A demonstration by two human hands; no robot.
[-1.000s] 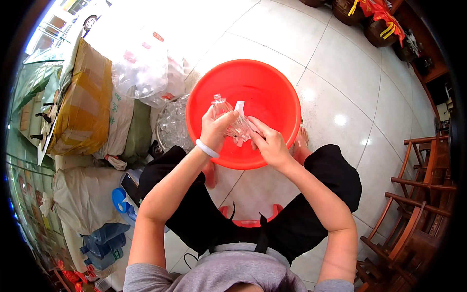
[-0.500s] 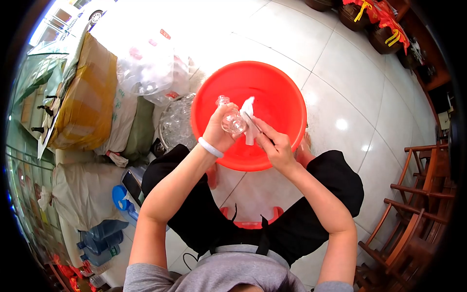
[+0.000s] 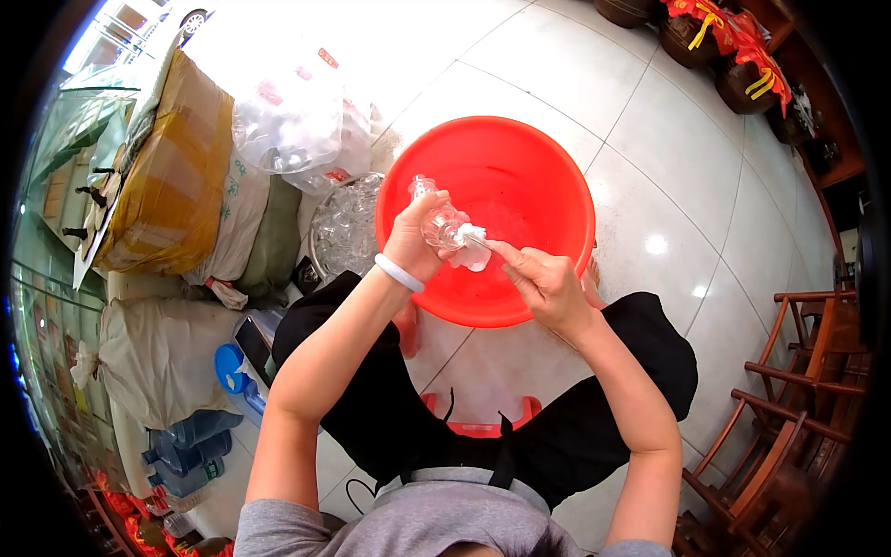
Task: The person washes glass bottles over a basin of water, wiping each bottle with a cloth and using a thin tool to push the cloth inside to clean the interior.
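Observation:
My left hand (image 3: 414,239) is closed around a clear glass bottle (image 3: 440,226), held tilted over the red plastic basin (image 3: 543,288). Pinched in the fingers of my right hand (image 3: 546,283) is a thin stick-like tool (image 3: 492,244), its tip meeting a white cloth or tissue (image 3: 474,251). The white piece lies against the bottle's lower right end; how far it goes into the glass I cannot tell. A white band circles my left wrist. The basin stands on the floor between my feet.
Left of the basin, a round container holds clear glassware (image 3: 348,227). Behind it are plastic bags (image 3: 292,130) and a taped cardboard box (image 3: 176,167). A sack (image 3: 158,357) and blue water jugs (image 3: 190,455) stand further left. Wooden chairs (image 3: 789,418) are at right, dark jars (image 3: 687,42) at far right.
My right hand has shifted slightly right, and the tool now points at the bottle's end. The white piece, upright before, is bunched against the glass. The view has shifted slightly.

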